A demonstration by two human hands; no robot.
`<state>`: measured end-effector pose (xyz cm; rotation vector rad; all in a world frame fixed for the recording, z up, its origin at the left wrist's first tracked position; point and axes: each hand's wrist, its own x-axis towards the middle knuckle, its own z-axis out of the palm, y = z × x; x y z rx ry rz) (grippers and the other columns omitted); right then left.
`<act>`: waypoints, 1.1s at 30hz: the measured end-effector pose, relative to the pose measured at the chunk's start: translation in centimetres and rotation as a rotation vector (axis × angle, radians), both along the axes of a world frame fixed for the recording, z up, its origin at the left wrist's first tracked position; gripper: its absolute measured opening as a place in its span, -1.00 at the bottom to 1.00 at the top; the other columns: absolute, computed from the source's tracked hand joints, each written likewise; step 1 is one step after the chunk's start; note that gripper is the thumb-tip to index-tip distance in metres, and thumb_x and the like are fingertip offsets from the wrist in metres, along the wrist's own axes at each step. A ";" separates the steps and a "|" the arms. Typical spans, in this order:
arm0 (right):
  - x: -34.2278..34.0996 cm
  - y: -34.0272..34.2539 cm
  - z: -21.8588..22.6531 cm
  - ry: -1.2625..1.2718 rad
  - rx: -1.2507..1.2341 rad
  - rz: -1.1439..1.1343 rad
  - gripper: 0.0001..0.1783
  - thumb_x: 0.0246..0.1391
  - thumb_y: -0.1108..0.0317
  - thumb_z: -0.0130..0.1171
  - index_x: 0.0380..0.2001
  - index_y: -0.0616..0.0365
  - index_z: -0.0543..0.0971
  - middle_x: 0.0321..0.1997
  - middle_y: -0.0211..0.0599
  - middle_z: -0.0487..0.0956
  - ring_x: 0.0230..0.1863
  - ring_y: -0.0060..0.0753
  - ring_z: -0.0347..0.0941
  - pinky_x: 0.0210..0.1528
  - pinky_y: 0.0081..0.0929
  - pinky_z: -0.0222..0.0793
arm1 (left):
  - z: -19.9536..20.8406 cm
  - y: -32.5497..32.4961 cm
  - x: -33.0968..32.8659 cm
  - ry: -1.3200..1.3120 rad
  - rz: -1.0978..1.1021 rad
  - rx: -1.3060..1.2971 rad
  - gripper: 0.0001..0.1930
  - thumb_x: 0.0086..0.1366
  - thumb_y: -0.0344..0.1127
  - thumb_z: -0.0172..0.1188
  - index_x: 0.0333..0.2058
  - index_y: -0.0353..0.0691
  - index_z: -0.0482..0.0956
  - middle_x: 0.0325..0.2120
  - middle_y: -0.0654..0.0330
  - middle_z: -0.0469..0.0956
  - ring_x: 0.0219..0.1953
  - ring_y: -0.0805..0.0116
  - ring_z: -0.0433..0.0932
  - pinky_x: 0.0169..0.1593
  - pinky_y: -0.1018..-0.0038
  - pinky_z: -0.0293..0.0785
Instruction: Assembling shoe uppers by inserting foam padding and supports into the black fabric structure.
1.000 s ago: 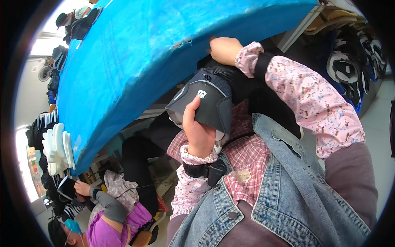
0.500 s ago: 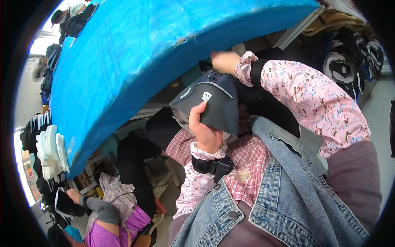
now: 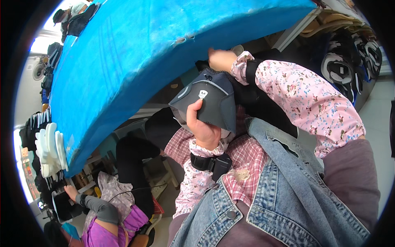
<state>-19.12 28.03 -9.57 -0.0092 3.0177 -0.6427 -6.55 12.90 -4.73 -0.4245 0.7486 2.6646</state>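
Note:
A dark grey shoe upper [image 3: 214, 101] with a pale trim line and a small white badge is held up over my lap, below the edge of the blue-covered table. My left hand [image 3: 204, 131] grips its near side, thumb pressed flat below the badge and the other fingers hidden behind or inside it. At the upper's far end, my right hand [image 3: 222, 61] is closed by a black tab-like part of it, the fingertips mostly out of sight.
The blue-covered table [image 3: 123, 49] curves across in front of me. White foot-shaped pieces [image 3: 51, 148] hang at its left end. A co-worker in purple [image 3: 103, 234] sits at lower left, one hand on a dark piece. Dark shoe parts [image 3: 339, 68] are stacked at right.
Both my hands and the shoe upper have shifted slightly left, with the grip unchanged. The co-worker's hand at lower left has moved a little left.

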 end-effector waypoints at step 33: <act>0.3 -0.6 -1.2 -0.071 -0.024 -0.049 -0.74 0.01 0.33 -0.09 -0.22 0.16 0.42 -0.29 0.02 0.55 -0.22 0.12 0.47 -0.21 -0.07 0.35 | 0.6 0.2 -0.1 -0.003 -0.017 -0.070 -0.71 0.09 -0.24 -0.02 -0.31 -0.34 0.48 -0.38 0.12 0.54 -0.35 0.28 0.53 -0.22 0.46 0.44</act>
